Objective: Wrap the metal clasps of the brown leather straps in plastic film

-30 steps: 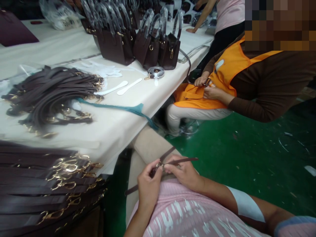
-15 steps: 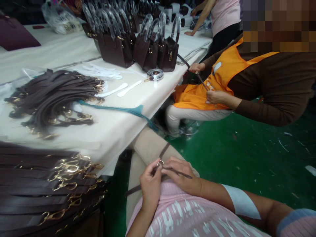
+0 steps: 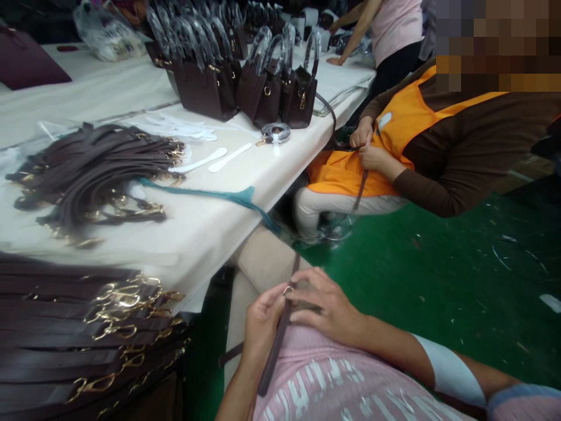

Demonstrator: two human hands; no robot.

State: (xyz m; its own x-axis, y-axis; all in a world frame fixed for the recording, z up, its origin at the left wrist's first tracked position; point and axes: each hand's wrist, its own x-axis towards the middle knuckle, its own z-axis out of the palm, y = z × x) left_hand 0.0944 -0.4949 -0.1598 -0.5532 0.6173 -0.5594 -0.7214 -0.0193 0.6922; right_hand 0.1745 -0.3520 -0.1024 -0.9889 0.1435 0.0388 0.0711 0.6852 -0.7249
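Observation:
Over my lap, my left hand (image 3: 262, 327) pinches a narrow dark brown strap (image 3: 274, 356) close to its small metal buckle (image 3: 288, 289). One end of the strap hangs down across my pink shirt, and another length shows left of my left wrist. My right hand (image 3: 326, 307) is just right of the buckle, its fingers spread and slightly blurred; whether a fingertip touches the strap is hard to tell. On the table to my left lies a pile of brown straps (image 3: 100, 158) with gold clasps. Nearer me is a stack of more straps (image 3: 56, 327) with gold hooks.
Brown handbags (image 3: 201, 88) with plastic-wrapped handles stand on the pale table (image 3: 210, 225). A coiled wrapped strap (image 3: 278, 132), white plastic strips (image 3: 230, 158) and a teal cloth strip (image 3: 205, 192) lie nearer. A co-worker in an orange apron (image 3: 394, 131) sits opposite, handling a strap.
My right hand's fingers have spread apart, and the strap end they held now hangs down toward me. The co-worker's hands have come together, with a strap end hanging below.

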